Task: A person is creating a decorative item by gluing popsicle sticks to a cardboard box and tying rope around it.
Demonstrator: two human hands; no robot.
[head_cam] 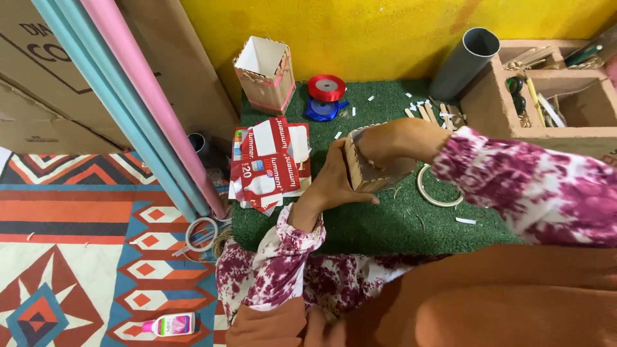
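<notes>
A small box of wooden craft sticks [373, 175] rests on the green turf mat [411, 225], held between both hands. My left hand [334, 183] grips its left side and lower edge. My right hand [385, 141] lies over its top, fingers curled on the upper rim. Left of it lies a pile of flattened red and white cardboard packages [270, 164]. A finished stick box with a white lining [265, 74] stands upright at the mat's back left.
Red ribbon spool [326, 88] and blue ribbon spool [321, 109] sit behind. A grey tube [464, 63] leans by a cardboard organiser [546, 96]. Loose sticks [437, 114], a wooden ring [434, 193], pink and blue rolls [141, 103], scissors [202, 232], a glue bottle [168, 324].
</notes>
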